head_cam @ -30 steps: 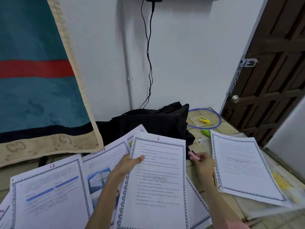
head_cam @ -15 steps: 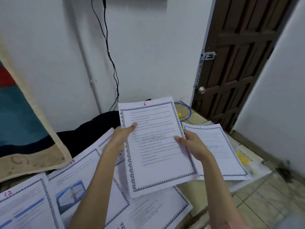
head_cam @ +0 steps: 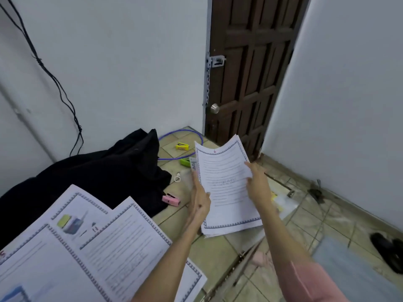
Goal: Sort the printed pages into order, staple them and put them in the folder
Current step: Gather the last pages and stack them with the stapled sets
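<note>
The printed page numbered 6 [head_cam: 226, 186] hangs just above a stack of bordered pages [head_cam: 231, 228] on the tiled floor, with its top edge curling up. My left hand [head_cam: 199, 202] grips its left edge, thumb on top. My right hand [head_cam: 255, 184] holds its right edge. More bordered pages [head_cam: 113, 238] lie fanned out at the lower left. A pink stapler [head_cam: 171, 199] rests on the floor by the black cloth, left of my left hand. A clear plastic folder [head_cam: 284, 202] shows partly from under the stack.
A black cloth [head_cam: 98, 171] is heaped against the wall. A yellow stapler [head_cam: 182, 146], a green marker [head_cam: 185, 161] and a blue cable [head_cam: 174, 136] lie near the brown door [head_cam: 250, 73]. A black shoe [head_cam: 388, 253] sits at the right.
Both hands carried page 6 to the right and down onto the stack that held page 1. The view turned right, so the wall hanging left the frame.
</note>
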{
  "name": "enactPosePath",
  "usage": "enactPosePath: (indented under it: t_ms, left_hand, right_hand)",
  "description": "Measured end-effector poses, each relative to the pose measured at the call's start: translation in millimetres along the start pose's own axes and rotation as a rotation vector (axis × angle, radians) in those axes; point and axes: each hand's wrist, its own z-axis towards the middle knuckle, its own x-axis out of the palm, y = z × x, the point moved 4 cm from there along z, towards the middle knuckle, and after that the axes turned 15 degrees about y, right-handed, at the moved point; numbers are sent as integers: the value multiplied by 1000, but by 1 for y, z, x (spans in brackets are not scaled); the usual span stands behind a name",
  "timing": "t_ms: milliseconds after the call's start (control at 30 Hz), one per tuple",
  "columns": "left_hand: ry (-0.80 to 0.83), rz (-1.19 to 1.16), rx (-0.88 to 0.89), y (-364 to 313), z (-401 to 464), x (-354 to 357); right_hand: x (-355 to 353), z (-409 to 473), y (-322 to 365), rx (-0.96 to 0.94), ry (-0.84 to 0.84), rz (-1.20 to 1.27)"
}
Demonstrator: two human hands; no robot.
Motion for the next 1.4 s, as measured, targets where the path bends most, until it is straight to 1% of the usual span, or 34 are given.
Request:
enactPosePath:
  t_ms: [67,133,233,300,333,400,433,567,667,733,767,833,900,967,1033,1100,1167,1267,1333,1400]
  left_hand:
    - [-42,127,17,5,2,4]
    - [-67,337,-34,14,6,8]
    - [34,621,-145,28,11,16]
    - [94,708,-158,36,13,22]
    - [102,745,-159,40,12,24]
    - [75,774,-159,46,11,26]
    - [64,778,-159,47,11,27]
    - [92,747,-184,46,7,26]
    - [183,694,-215,40,6,20]
    - [216,639,-185,34,-1,9]
    - [203,604,-153,31,-7,2]
    - [124,556,-84,28,-24,-19]
    - [13,513,-72,35,-51,-49]
    - [-122,457,-124,54,-87,-86]
    - [-244,412,-229,82,-130,-124]
    - [-340,426,-382,114,-175,-156]
    - [-383,480,-545,142,-213,-179]
    - [-415,548,-757,180,-260,-197]
    - [-417,543,-831,196,-279,-198]
    - [-412,574,-861,202,-292,-194]
  right_hand:
    - [9,4,-8,31,14,-81]
    - [19,5,-16,44,24,-165]
    - [29,7,-21,129,36,-367]
    - [37,5,-24,185,90,-423]
    - [43,5,-27,199,147,-426]
    - [54,4,-34,215,249,-411]
    - [57,4,-38,215,267,-411]
    - [59,5,-40,217,251,-441]
    - [57,5,-35,256,274,-487]
    - [57,7,-26,284,255,-515]
    - [58,8,-17,278,223,-506]
    - [66,5,10,221,144,-415]
    - [81,-4,48,121,96,-298]
    - [106,-18,92,-24,100,-234]
    - [137,-43,136,-211,138,-225]
    - [173,-77,174,-375,206,-225]
    - [208,-112,203,-489,292,-245]
    - [259,-162,232,-605,509,-300]
    - [286,-187,237,-648,598,-368]
    - [306,-200,231,-644,651,-478]
